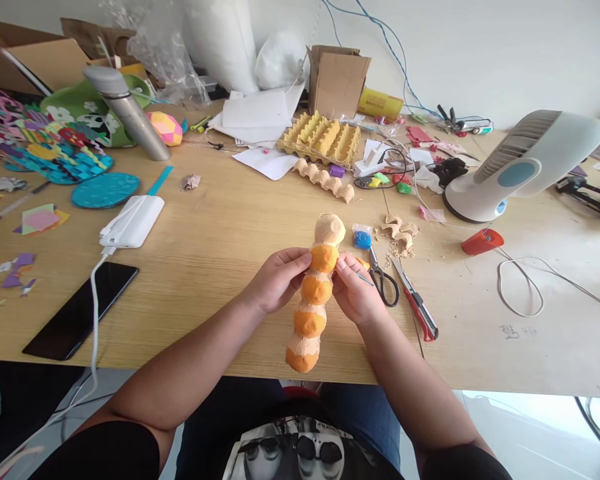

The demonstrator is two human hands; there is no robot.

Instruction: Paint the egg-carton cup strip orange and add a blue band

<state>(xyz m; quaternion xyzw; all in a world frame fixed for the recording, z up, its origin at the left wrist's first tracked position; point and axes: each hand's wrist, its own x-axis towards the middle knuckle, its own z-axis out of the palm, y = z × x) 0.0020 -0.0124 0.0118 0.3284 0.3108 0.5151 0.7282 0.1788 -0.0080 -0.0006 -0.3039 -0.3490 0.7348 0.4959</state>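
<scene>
Looks like your left hand [279, 279] and right hand [356, 291] are pinching that bumpy orange-and-tan cardboard strip [310, 324] between them near its far end, probably so the domes [317, 291] face you.

The left hand [280, 280] and the right hand [357, 288] hold up a bumpy strip [317, 291] with orange paint, above the counter [215, 233], near black scissors [377, 271] and a red knife [419, 305].

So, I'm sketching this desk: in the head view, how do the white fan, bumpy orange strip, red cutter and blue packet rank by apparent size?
1. White fan
2. Bumpy orange strip
3. Red cutter
4. Blue packet
</scene>
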